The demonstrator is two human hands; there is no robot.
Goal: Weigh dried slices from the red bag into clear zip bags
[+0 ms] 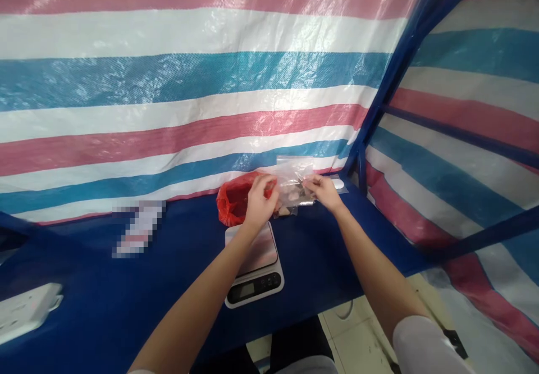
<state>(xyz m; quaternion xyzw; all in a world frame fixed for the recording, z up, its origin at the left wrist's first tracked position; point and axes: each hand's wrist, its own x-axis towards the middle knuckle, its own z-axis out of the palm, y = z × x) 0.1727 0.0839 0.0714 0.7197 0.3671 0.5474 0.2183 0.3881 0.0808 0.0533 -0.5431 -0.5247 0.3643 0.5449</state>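
Across the top of the frame, a pink, white and blue striped tarpaulin (168,82) rises behind a blue surface (126,284). At the lower left lies a white power strip (25,312), with a pixelated flat item (137,228) farther up. At centre is a digital kitchen scale (255,284), partly behind my left forearm (210,290). A red plastic bag (233,200) sits just behind the scale. My left hand (261,203) is closed on a clear plastic bag (292,180) beside the red one, and my right hand (322,191) pinches its other side. Inside are small pale pieces, too small to identify.
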